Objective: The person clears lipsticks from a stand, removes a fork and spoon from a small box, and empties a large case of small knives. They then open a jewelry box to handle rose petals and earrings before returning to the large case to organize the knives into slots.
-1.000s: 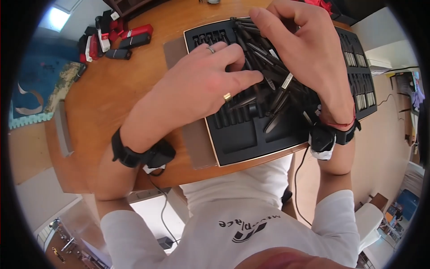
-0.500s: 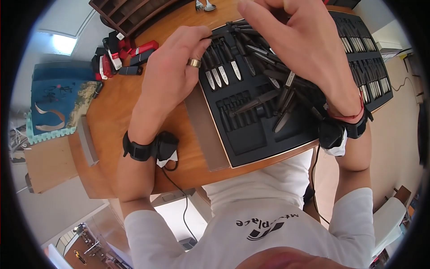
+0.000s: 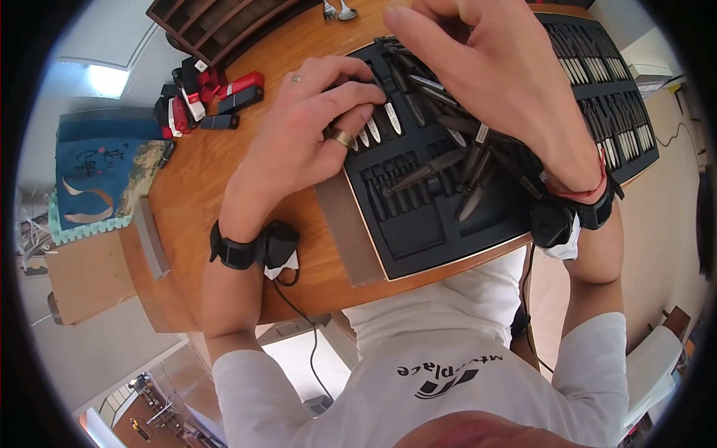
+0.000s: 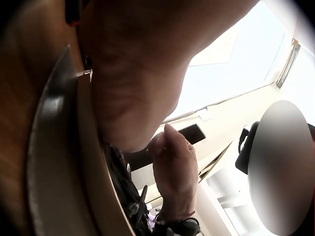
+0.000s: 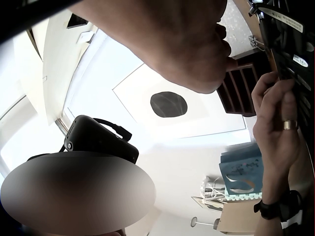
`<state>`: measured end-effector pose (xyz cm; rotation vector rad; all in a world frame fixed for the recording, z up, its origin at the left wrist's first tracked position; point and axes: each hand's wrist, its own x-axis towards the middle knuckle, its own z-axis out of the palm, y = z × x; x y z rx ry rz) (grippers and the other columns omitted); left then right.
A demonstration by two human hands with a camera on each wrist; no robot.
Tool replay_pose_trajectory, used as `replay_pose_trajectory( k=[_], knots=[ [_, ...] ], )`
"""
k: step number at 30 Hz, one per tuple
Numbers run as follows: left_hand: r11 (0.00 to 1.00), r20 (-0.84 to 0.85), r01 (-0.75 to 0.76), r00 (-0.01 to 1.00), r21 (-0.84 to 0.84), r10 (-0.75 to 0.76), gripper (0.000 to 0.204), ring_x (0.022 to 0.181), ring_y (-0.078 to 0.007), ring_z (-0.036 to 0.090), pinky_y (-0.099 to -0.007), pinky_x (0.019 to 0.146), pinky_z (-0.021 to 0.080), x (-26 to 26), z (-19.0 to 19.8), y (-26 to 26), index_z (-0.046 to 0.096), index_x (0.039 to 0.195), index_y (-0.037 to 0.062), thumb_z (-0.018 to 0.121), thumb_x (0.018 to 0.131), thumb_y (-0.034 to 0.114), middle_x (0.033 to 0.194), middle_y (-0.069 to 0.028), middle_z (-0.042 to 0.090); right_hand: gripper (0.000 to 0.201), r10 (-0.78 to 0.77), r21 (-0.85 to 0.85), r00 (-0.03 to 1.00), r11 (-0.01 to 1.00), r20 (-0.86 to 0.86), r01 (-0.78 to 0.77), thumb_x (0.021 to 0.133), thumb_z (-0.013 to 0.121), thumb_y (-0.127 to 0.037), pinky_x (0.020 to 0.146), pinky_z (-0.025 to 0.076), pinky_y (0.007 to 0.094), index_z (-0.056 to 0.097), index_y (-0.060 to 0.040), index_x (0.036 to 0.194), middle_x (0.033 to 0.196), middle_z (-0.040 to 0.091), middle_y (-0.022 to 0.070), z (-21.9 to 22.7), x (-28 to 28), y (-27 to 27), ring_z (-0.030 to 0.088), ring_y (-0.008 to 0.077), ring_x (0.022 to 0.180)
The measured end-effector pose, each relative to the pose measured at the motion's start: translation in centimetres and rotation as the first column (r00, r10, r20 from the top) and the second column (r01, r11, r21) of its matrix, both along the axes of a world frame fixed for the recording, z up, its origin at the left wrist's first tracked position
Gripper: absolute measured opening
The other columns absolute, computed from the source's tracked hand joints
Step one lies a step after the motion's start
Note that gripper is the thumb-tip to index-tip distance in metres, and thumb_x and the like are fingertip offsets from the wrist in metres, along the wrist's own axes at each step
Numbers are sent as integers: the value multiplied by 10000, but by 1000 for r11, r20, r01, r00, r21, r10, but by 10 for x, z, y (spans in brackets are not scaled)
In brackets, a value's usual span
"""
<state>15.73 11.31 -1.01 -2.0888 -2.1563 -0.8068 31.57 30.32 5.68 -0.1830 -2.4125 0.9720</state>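
Observation:
In the head view, my left hand [image 3: 306, 134] is at the left end of a black slotted case [image 3: 411, 257], its bent fingers over a row of slim dark cutlery pieces [image 3: 392, 118] with pale rounded ends. Those fingers hide part of the row, so I cannot tell whether they grip a piece. Above a loose heap of similar dark cutlery [image 3: 478, 160], my right hand [image 3: 500, 82] is raised with loosely bent fingers. The left wrist view shows this right hand [image 4: 174, 172] from the side, with nothing visible in it.
More dark cutlery [image 3: 620, 142] fills the case's right section. Behind are a wooden compartment rack [image 3: 224, 30] and a metal spoon [image 3: 347, 11]. Red and black small boxes [image 3: 243, 89] lie at the back left, near a blue bag [image 3: 89, 175].
My left hand moved from over the heap to the case's left end, then slightly right and down onto the row. The right hand stays raised over the heap.

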Motion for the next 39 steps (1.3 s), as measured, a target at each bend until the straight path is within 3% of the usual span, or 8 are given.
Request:
replay_pose_trajectory(
  k=[7, 12, 19, 24, 31, 33, 34, 39],
  knots=[
    [972, 109, -210, 974, 102, 199, 416, 1179, -308, 686, -387, 986, 556, 6, 3, 0, 776, 1248, 4, 901, 902, 198, 1320, -124, 693, 407, -28, 37, 999, 999, 32, 27, 1049, 642, -163, 575, 398, 421, 537, 96, 753, 623, 500, 194, 4, 1, -3, 455, 228, 564],
    [978, -140, -195, 969, 76, 204, 516, 1064, -329, 679, -430, 913, 563, 10, -2, 1, 806, 1141, -15, 926, 837, 383, 1219, -122, 707, 402, 1, 21, 1000, 1000, 14, -1, 1047, 647, -160, 578, 395, 421, 540, 98, 758, 627, 497, 192, 3, 1, 1, 453, 225, 571],
    [970, -150, -238, 962, -44, 229, 563, 1159, -336, 649, -423, 947, 541, 21, 9, -2, 797, 1237, -19, 920, 858, 379, 1248, -130, 693, 358, 66, -37, 993, 997, -101, -70, 1042, 651, -132, 583, 412, 414, 556, 98, 786, 637, 509, 196, -6, -3, 2, 471, 221, 579],
    [975, -143, -219, 967, -39, 211, 560, 1156, -359, 620, -444, 974, 531, 20, 5, -5, 769, 1230, -36, 901, 876, 377, 1261, -137, 677, 326, 51, -171, 997, 985, 63, -39, 1041, 673, -136, 572, 414, 371, 599, 96, 823, 636, 548, 158, -8, -9, 9, 493, 168, 588],
    [967, -143, -255, 956, 11, 254, 543, 1182, -382, 607, -469, 1015, 524, 19, -3, -6, 736, 1241, -23, 872, 902, 380, 1279, -147, 660, 289, 167, -13, 977, 985, -135, -170, 1022, 682, -113, 534, 403, 341, 622, 95, 832, 624, 590, 132, -29, -15, 17, 496, 115, 559],
    [976, -83, -216, 973, -3, 215, 546, 1209, -385, 596, -475, 1046, 512, 19, -6, -8, 725, 1248, -18, 863, 918, 394, 1293, -148, 650, 209, 230, 218, 965, 956, -129, -199, 1022, 779, -131, 661, 436, 261, 689, 22, 911, 741, 554, 13, -18, -4, 9, 489, 79, 733],
    [966, -89, -257, 962, 29, 259, 546, 1209, -385, 596, -475, 1046, 512, 20, -5, -10, 725, 1248, -18, 863, 918, 394, 1293, -148, 650, 146, 260, 192, 955, 954, -142, -231, 953, 785, -103, 662, 477, 378, 716, 14, 898, 776, 650, 117, -9, 1, 2, 628, 296, 721],
    [973, 54, -231, 971, -25, 232, 531, 1255, -369, 576, -455, 1072, 500, 12, -13, -12, 732, 1251, -9, 857, 942, 404, 1303, -132, 650, 198, 399, 468, 842, 703, 362, -535, 877, 829, -128, 861, 492, 450, 718, -41, 1017, 949, 640, 115, 6, 28, -23, 630, 337, 955]
  ],
)
